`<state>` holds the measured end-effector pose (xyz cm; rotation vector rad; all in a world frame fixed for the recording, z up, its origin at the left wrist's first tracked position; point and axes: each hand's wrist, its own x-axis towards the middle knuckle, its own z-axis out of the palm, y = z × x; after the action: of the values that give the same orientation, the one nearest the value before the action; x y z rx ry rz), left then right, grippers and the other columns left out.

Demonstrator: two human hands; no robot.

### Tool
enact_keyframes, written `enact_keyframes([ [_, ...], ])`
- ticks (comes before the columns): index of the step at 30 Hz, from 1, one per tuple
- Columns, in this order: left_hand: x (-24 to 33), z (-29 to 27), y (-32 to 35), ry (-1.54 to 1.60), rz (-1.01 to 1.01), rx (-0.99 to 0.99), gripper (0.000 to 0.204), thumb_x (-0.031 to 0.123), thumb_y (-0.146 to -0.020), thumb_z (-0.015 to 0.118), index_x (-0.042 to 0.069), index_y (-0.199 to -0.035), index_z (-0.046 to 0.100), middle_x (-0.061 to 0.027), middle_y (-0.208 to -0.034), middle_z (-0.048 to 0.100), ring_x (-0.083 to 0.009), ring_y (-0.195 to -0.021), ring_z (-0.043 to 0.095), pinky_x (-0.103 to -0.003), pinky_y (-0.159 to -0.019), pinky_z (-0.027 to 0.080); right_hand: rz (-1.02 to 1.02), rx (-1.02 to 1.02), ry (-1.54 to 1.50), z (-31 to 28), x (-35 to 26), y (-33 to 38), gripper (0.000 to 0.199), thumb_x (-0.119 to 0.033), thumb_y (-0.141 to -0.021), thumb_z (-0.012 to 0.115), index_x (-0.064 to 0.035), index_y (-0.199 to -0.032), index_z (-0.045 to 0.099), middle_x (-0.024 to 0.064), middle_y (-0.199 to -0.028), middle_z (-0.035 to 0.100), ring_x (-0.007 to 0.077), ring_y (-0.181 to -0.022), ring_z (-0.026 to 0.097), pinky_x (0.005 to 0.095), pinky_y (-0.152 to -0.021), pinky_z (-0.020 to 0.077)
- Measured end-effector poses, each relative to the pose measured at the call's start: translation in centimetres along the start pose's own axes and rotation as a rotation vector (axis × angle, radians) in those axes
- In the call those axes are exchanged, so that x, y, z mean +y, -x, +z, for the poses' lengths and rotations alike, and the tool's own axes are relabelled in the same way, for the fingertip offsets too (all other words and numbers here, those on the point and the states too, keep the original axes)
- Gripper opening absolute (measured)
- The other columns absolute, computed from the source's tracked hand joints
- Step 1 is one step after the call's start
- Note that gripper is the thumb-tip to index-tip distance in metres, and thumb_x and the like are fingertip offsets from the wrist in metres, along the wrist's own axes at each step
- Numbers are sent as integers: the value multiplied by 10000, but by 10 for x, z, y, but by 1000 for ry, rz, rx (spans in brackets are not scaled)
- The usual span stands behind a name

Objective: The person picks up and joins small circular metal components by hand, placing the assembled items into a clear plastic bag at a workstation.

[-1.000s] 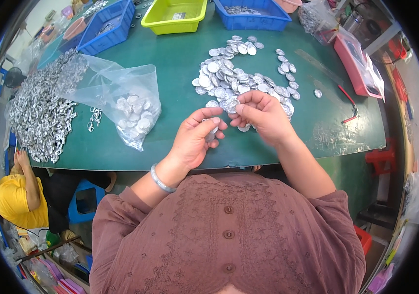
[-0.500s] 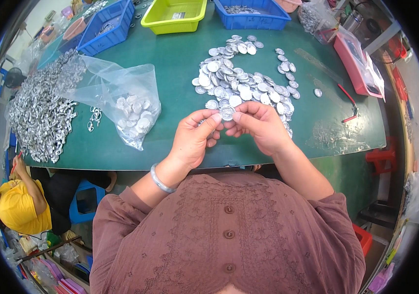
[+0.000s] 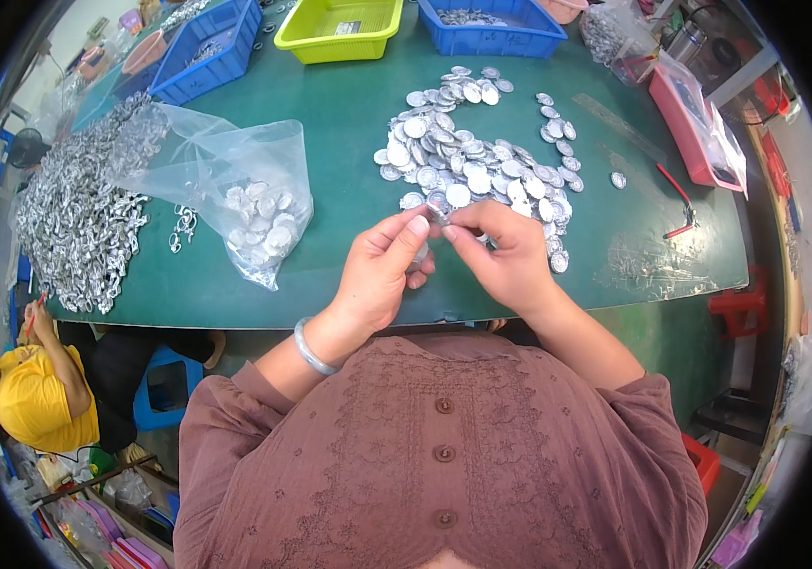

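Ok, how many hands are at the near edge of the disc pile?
2: the left hand and, to its right, the right hand, meeting at a small metal disc. Neither hand is hidden.

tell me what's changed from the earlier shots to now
The right hand has moved toward the body, bringing a silvery disc closer to the left hand, whose fingertips now meet or nearly meet it. The disc now looks tilted. No release shows. The co-worker in yellow has shifted slightly. The clear bag and red-handled pliers stayed put.
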<state>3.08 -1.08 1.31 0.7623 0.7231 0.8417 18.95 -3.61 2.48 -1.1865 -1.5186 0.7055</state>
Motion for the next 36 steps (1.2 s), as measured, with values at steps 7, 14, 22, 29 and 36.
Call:
enact_keyframes([
  [7,0,-8,-7,188,-71,-141,346,268,-892,485,46,-1156,502,2,-816,555,-73,-610,484,-179,-475,354,-457,6,472,0,-5,-3,154,-38,-663,667,-62,-799,601,60,-709,564,228,-619,537,318,-542,419],
  [14,6,-17,-11,351,-122,-237,419,280,-883,405,-20,-1173,450,-68,-892,560,-122,-627,482,-205,-453,339,-606,-168,393,-26,-57,-7,235,89,-596,553,-16,-804,515,126,-809,566,266,-649,533,339,-550,425],
  [22,5,-14,-15,368,-102,-283,391,272,-879,378,-1,-1148,457,-79,-888,502,-131,-628,452,-198,-437,341,-1080,-158,204,-33,-154,11,132,-71,-516,608,-55,-632,546,59,-703,565,206,-574,512,316,-470,391],
  [29,8,-15,-15,342,-84,-301,403,263,-883,362,-25,-1145,463,-91,-887,554,-149,-657,477,-230,-490,361,-1154,-114,73,-49,-150,15,128,-79,-521,604,-56,-637,554,63,-708,569,210,-586,516,320,-479,395],
  [36,10,-17,-12,330,-43,-215,380,267,-876,387,4,-1135,479,-80,-866,519,-137,-646,473,-203,-451,357,-1201,-144,35,-48,-155,11,124,-86,-526,600,-58,-641,561,68,-714,573,215,-597,521,324,-488,399],
])
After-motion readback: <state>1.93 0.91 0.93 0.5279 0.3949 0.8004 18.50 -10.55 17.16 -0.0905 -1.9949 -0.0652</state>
